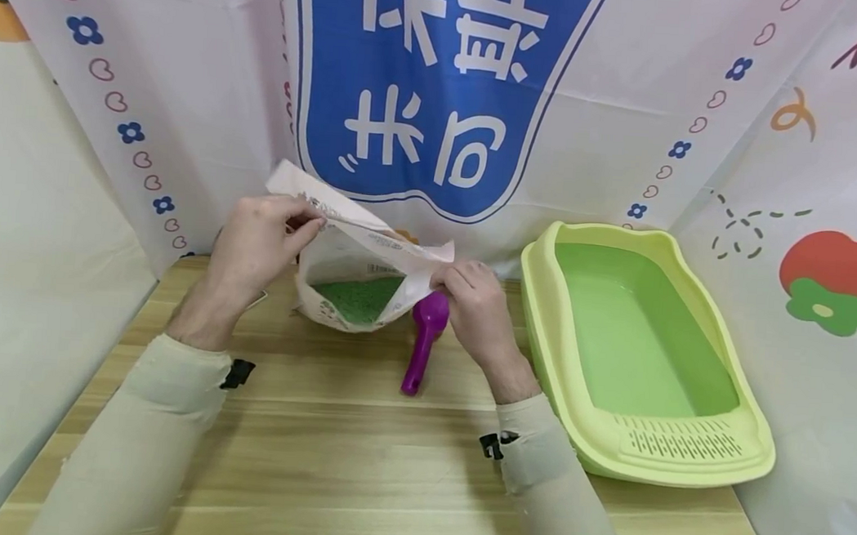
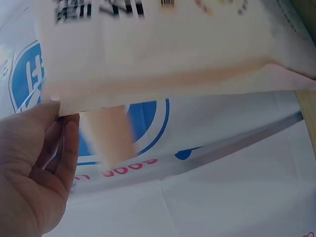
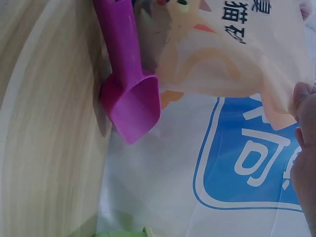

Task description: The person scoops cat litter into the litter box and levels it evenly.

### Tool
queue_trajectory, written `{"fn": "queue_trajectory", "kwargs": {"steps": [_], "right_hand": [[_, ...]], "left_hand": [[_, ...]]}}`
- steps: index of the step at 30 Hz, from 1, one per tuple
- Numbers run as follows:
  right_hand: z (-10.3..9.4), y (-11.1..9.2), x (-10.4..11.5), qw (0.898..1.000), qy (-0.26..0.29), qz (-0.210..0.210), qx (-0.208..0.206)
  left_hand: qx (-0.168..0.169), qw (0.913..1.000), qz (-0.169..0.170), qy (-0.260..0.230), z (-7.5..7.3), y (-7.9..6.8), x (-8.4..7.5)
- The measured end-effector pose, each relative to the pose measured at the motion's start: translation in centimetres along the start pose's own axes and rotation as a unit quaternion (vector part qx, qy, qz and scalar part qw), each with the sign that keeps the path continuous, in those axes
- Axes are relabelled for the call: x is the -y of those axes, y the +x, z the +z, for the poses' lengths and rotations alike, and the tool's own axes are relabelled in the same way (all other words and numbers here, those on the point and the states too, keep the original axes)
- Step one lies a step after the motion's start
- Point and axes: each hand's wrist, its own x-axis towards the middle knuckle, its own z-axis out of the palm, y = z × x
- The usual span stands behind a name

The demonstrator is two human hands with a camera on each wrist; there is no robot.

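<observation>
A person's 2 hands are busy with a cat litter bag (image 1: 332, 257). It stands at the back of the wooden table (image 1: 328, 458), close to the white cloth wall (image 1: 599, 131). The left hand (image 1: 257, 228) pinches the top edge of the bag on the left side, with the thumb and fingers on the paper-thin rim. The right hand (image 1: 474, 303) grips the top corner on the right side. The bag's mouth gapes toward the person, and green cat litter (image 1: 360, 298) lies inside, low down. A purple scoop (image 1: 424, 337) lies on the table just beside the bag, to its right, with its handle pointing toward the person. I can't tell if the scoop and bag touch. Over to the right sits a big green litter box (image 1: 641, 338) with a paler rim and little slots at its near end. The person wears 2 pale sleeves (image 1: 142, 422). The cloth wall has a blue sign (image 1: 412, 168) with white writing, upside down.
</observation>
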Motion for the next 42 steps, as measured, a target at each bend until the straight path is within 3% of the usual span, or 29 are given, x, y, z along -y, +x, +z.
{"fn": "queue_trajectory", "kwargs": {"steps": [16, 26, 31, 42], "right_hand": [[2.1, 0.8, -0.2, 0.996, -0.031, 0.008, 0.085], [3.5, 1.7, -1.0, 0.99, -0.042, 0.046, 0.123], [3.7, 1.9, -1.6, 0.988, -0.046, 0.066, 0.128], [3.4, 1.5, -2.0, 0.993, -0.04, 0.051, 0.098]], "left_hand": [[-0.055, 0.9976, -0.003, 0.043, -0.8, -1.3, -0.4], [-0.076, 0.9947, 0.029, 0.063, -1.1, -2.5, -2.1], [-0.055, 0.9945, 0.047, 0.077, -1.3, -2.9, -3.1], [0.062, 0.9923, 0.046, 0.097, -2.2, -2.2, -2.9]]}}
